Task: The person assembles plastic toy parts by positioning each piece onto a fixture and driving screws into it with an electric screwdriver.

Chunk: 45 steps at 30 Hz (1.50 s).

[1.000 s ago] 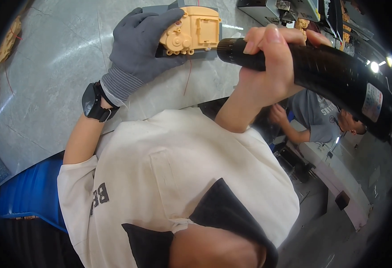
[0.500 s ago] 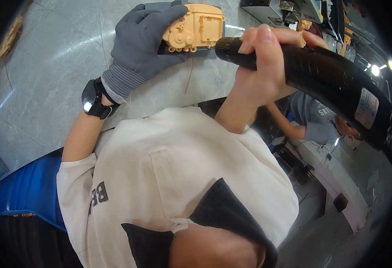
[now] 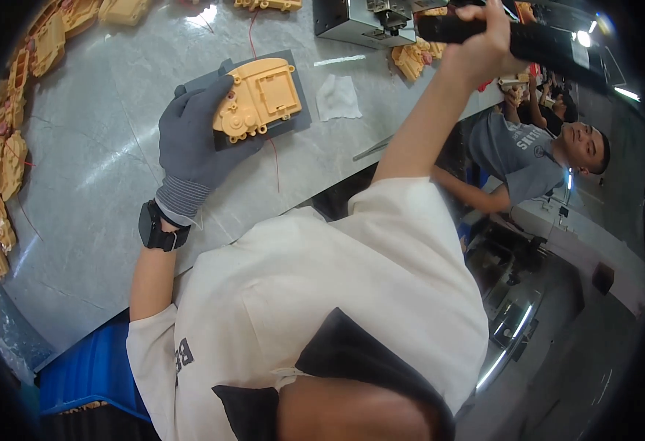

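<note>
My left hand [image 3: 194, 136], in a grey knit glove, is closed on the left side of a light-orange plastic gear housing [image 3: 272, 82]. Under the housing lies a dark grey fixture block [image 3: 304, 117] on the table, and a thin red wire trails out at its near side. My bare right hand [image 3: 478, 53] is raised at the upper right, wrapped round a black electric screwdriver [image 3: 447, 29]. The screwdriver is well apart from the housing, and its far end runs toward the dark rim.
A grey metal box device [image 3: 348, 26] stands at the table's back, with more orange housings [image 3: 409, 60] beside it. A white cloth [image 3: 339, 98] lies right of the fixture. Housings line the left edge [image 3: 8, 158]. A blue bin [image 3: 87, 371] sits lower left; another person [image 3: 513, 151] works at right.
My right hand has lifted the screwdriver away from the housing, up and to the right. My left hand keeps its hold on the housing; the whole view has shifted, showing more table.
</note>
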{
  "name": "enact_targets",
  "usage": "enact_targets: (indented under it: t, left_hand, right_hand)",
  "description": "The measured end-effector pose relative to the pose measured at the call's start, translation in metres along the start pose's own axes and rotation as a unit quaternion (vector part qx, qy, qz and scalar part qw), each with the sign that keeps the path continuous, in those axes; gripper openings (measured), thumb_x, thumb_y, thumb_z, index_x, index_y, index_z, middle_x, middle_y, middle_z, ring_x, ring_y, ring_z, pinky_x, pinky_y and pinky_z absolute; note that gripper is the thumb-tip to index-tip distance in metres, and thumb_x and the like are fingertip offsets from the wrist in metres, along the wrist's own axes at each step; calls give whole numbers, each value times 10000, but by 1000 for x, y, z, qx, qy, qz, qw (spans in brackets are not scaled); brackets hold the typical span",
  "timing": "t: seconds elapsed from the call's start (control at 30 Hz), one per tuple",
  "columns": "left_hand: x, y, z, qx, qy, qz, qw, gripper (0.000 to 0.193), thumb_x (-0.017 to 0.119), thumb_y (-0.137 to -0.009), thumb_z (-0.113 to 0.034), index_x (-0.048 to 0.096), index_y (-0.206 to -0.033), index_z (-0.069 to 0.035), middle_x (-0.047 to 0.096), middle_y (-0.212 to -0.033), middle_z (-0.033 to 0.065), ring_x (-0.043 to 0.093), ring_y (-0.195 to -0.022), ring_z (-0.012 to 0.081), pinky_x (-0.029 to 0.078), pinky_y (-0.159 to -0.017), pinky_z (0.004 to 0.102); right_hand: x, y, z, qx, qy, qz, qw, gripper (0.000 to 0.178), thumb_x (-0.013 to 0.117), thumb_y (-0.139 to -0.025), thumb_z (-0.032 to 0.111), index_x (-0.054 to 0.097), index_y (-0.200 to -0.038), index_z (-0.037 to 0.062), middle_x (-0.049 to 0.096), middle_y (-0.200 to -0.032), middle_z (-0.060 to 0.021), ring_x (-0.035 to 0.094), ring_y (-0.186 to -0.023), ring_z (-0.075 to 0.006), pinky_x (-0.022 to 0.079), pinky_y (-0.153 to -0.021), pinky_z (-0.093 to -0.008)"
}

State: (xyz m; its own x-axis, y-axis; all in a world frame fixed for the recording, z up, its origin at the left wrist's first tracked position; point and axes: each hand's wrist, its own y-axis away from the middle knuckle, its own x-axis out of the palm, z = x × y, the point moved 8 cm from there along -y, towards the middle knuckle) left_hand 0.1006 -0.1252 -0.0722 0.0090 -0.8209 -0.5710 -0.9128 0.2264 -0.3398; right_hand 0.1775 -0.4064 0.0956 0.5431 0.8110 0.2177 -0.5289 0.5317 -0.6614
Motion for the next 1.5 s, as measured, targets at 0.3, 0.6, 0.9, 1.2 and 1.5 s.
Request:
enact_targets:
  t: [0.3,0.6,0.9,1.2,1.5]
  left_hand:
    - [2,-3,0,-12,35,33,999,775,837,-582,-207,488,-1263,-87,605,-1096,130,583,-977,332,449,-908,406]
    - [5,-5,13,31,85,18,996,739,828,-598,-238,499,-1255,-160,599,-1032,95,588,-928,277,511,-812,374]
    - [-2,-3,7,59,102,-10,993,755,839,-561,-244,506,-1231,-145,599,-1036,101,585,-917,296,508,-805,375]
    - [-5,-2,9,81,98,-30,991,718,810,-608,-335,513,-1226,-123,607,-1026,128,592,-901,311,501,-789,384]
    - [-4,-3,8,79,94,-25,992,676,789,-649,-344,514,-1222,-115,607,-1026,145,597,-893,313,503,-782,387]
  right_hand:
    - [9,35,-27,60,42,176,982,409,580,-727,-107,442,-1105,-36,521,-594,-89,499,-441,-181,437,-467,-302]
    - [56,146,58,171,-159,155,960,649,597,-751,-47,247,-1297,-17,534,-615,-66,518,-483,-139,449,-491,-261]
    - [69,164,60,157,-31,216,963,632,489,-762,-14,198,-1323,3,452,-580,-74,463,-445,-160,439,-513,-338]
    - [74,168,55,151,-43,208,965,613,520,-751,-37,238,-1294,-1,479,-601,-79,463,-433,-158,438,-501,-324]
    - [77,169,52,146,-61,209,965,579,527,-740,-51,285,-1265,-11,491,-606,-85,473,-427,-163,434,-477,-308]
